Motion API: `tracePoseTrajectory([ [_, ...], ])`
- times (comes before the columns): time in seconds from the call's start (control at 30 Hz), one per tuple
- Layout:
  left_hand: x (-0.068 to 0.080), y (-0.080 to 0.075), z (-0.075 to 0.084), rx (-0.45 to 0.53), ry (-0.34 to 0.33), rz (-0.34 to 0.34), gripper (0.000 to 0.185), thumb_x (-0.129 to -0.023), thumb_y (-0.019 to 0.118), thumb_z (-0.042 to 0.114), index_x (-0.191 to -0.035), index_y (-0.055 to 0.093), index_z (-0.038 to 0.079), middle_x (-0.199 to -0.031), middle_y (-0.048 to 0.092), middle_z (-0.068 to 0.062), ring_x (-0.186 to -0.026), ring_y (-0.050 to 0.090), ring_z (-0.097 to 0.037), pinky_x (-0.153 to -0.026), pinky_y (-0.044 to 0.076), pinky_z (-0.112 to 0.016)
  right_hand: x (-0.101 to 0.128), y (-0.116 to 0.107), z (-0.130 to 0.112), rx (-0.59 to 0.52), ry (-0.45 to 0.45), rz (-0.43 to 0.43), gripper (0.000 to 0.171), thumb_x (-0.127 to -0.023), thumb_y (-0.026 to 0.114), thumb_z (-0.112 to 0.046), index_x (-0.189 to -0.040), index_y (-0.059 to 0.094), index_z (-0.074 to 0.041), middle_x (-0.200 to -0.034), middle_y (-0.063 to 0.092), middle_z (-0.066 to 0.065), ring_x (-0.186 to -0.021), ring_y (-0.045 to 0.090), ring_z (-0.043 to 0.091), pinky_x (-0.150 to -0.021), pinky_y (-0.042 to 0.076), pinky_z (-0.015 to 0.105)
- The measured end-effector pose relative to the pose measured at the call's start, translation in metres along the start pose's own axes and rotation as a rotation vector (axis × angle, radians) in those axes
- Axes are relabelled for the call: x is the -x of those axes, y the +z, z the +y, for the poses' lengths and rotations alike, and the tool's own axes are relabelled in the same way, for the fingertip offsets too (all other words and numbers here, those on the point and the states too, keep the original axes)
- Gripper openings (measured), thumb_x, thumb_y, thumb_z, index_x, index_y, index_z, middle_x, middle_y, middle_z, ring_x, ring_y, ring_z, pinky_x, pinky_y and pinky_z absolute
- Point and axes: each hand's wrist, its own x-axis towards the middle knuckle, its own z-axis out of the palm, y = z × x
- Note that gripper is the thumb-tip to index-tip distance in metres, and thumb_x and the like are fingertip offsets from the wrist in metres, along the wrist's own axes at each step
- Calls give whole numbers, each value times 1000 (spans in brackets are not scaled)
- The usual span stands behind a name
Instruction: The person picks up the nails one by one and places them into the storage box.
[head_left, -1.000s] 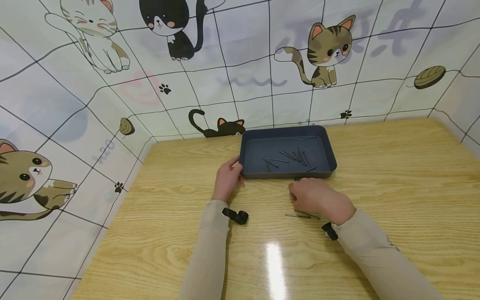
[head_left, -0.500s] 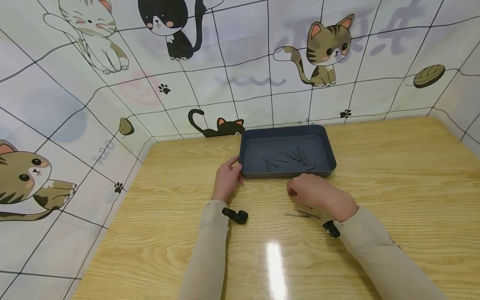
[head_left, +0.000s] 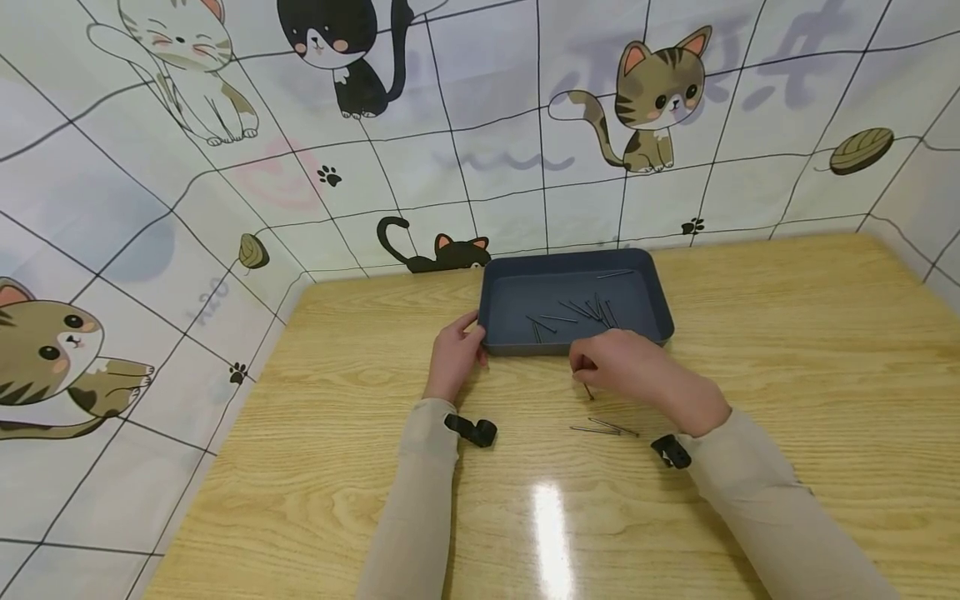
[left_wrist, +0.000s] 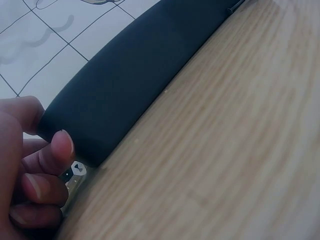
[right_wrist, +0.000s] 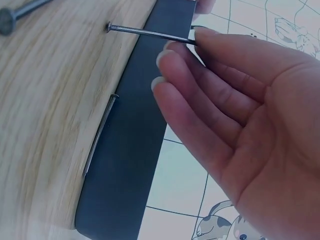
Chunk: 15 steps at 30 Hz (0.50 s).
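The right hand [head_left: 637,375] has a pinching grip on one nail [right_wrist: 150,34], caught between thumb and forefinger with the other fingers [right_wrist: 200,100] lying loosely straight below; the nail hangs from the pinch, its head pointing down toward the bench [head_left: 787,350], just in front of the near wall of the tray [head_left: 495,333]. The left hand [head_left: 453,358] rests at the tray's near left corner, thumb and curled fingers touching the outside of the dark wall as if steadying it; whether it truly clasps the rim is hard to tell from the wrist view. Outward from the right hand, at about 6 o'clock, two or three loose nails [head_left: 603,429] lie on the wood close together. The right wrist view shows another nail [right_wrist: 100,132] lying flat against the foot of the tray's near wall, hidden behind the hand in the head view. At 12 o'clock from the hand, inside the tray, a scatter of nails [head_left: 581,312] rests on the floor, with one lone nail near the far rim. As a judgement, the gathering looks well past halfway: most nails sit in the tray, one is held just short of it, and a few remain on the bench.
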Motion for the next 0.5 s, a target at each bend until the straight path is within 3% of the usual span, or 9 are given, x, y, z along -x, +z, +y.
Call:
tracePoseTrajectory([
  [0.3,0,0,1,8,-3,-2,42,-83,46,29,-124,54,22,-52,57,-7,-46,52,-24,-47,31,-31,-1,-3,3,7,-25,52,7,-83,62,-18,-89,63,-16,-74,57,-10,-60,50,4,-55,42,25],
  [0.5,0,-1,1,20,2,-4,42,-83,46,29,-124,54,23,-53,57,-7,-47,54,-24,-47,32,-31,-1,-7,4,-75,-46,78,10,-86,58,-18,-94,65,-16,-75,59,-9,-60,50,4,-57,41,26],
])
